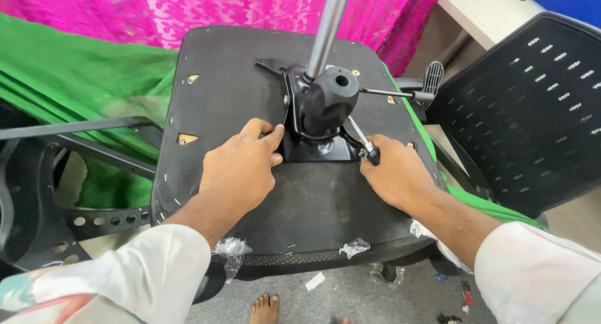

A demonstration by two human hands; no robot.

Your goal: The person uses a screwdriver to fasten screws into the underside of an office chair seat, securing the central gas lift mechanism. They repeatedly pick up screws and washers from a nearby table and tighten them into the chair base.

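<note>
An upturned black chair seat [225, 80] lies before me, its underside facing up. A black metal mechanism plate [316, 147] with a round black knob housing [330, 98] and a silver gas-lift column [328, 23] is mounted at its middle. My left hand [241, 167] rests flat on the seat, fingertips touching the plate's left edge. My right hand [394, 174] is closed around a small metal tool [362, 139] whose tip sits at the plate's right edge. A black lever with a paddle handle [431, 80] sticks out to the right.
A black perforated chair back [532, 105] stands at the right. Black chair frame parts [37, 192] lie at the left over green cloth [75, 80]; pink cloth [250, 11] hangs behind. Plastic wrap scraps [354, 247] cling to the seat's front edge. A bare foot [266, 308] shows below.
</note>
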